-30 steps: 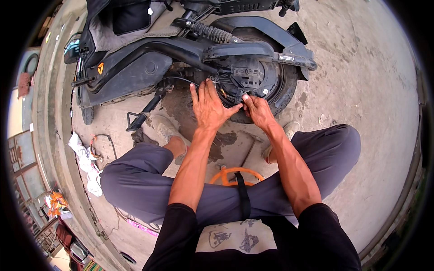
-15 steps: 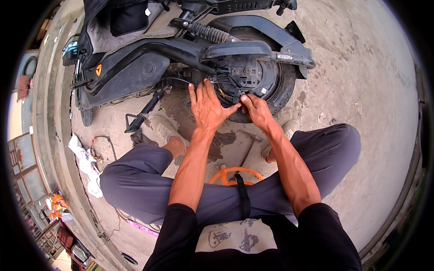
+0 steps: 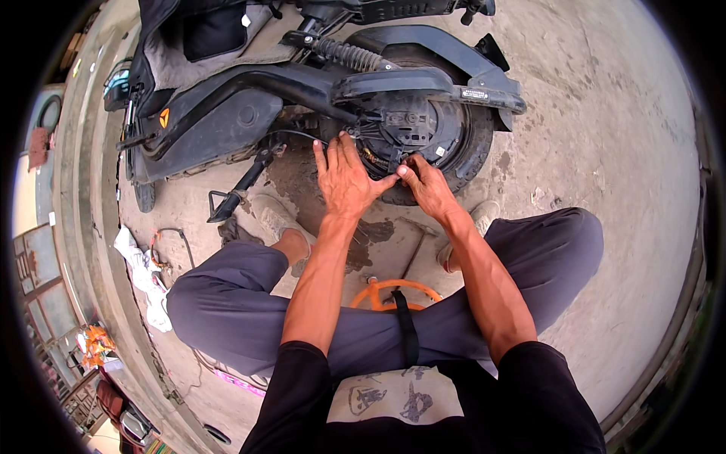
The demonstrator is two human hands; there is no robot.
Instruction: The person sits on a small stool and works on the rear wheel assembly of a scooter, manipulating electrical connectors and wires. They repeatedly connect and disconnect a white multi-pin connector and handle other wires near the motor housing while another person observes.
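Note:
A black electric scooter [image 3: 204, 121] stands in front of me, its rear wheel [image 3: 478, 155] close to my hands. My left hand [image 3: 345, 185] lies against the near left side of the wheel hub, back up, fingers stretched and thumb pointing right. A thin black cable [image 3: 296, 134] runs to the hub beside its fingertips. My right hand [image 3: 429, 189] is closed in a pinch at the lower edge of the black hub cover [image 3: 412, 132], almost touching the left thumb. Whatever its fingertips grip is too small and hidden to name.
A kickstand [image 3: 246, 184] juts out left of my left hand. Between my feet a hammer-like tool [image 3: 416, 248] lies on the concrete, with an orange ring-shaped frame [image 3: 407, 286] nearer me. White cloth [image 3: 151, 291] and a cord [image 3: 184, 244] lie at the left.
My right hand's fingers have shifted slightly left, the thumb and index finger changing their pinch at the hub. The left hand stays nearly in place.

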